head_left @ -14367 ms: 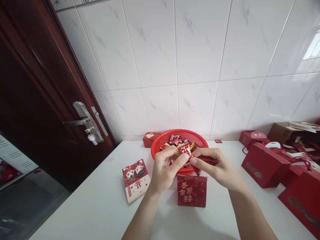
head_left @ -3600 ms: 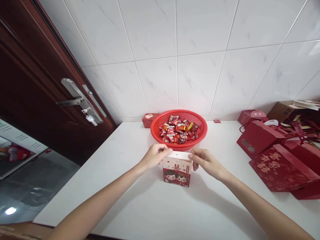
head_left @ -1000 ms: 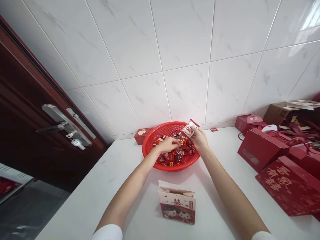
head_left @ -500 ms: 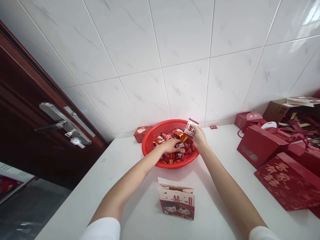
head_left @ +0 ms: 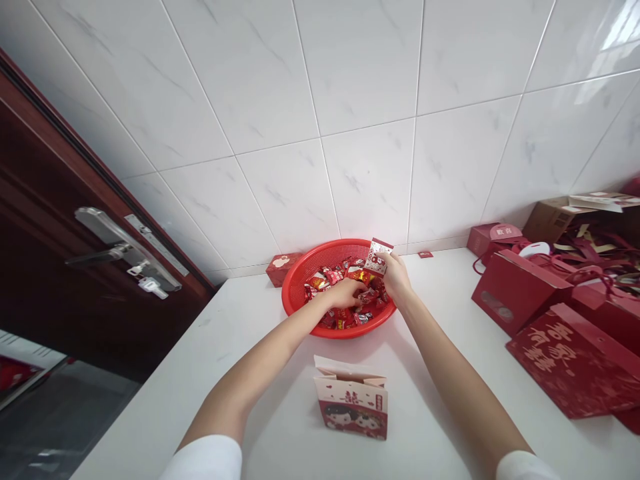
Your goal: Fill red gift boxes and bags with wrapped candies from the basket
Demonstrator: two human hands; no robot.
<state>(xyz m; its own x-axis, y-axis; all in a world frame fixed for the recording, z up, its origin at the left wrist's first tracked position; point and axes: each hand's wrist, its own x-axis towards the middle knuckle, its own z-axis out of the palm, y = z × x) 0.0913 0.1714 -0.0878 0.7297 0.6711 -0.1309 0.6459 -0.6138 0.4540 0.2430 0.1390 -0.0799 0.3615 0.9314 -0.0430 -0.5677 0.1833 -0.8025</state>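
Note:
A red plastic basket (head_left: 295,300) holds many small wrapped candies (head_left: 345,319), mostly red, some with gold or white. My left hand (head_left: 346,293) reaches into it, its fingers curled down and closed at a red wrapped candy (head_left: 369,296); the fingertips are partly hidden. Over the basket's right rim, my right hand (head_left: 397,275) grips a white packet with red print (head_left: 377,257), held upright. In front of the basket a cream-and-red paper gift box (head_left: 353,410) with cartoon faces stands with its top open. Neither hand touches it.
A small red box (head_left: 283,269) stands behind the basket's left side, by the tiled wall (head_left: 370,180). Red gift bags (head_left: 575,360) and a carton (head_left: 555,217) crowd the right. A small red card (head_left: 425,254) lies near the wall. A dark door (head_left: 75,280) is on the left.
My left hand's fingers have curled in more among the candies, and some candies have shifted. My right hand still holds the packet, now slightly farther left.

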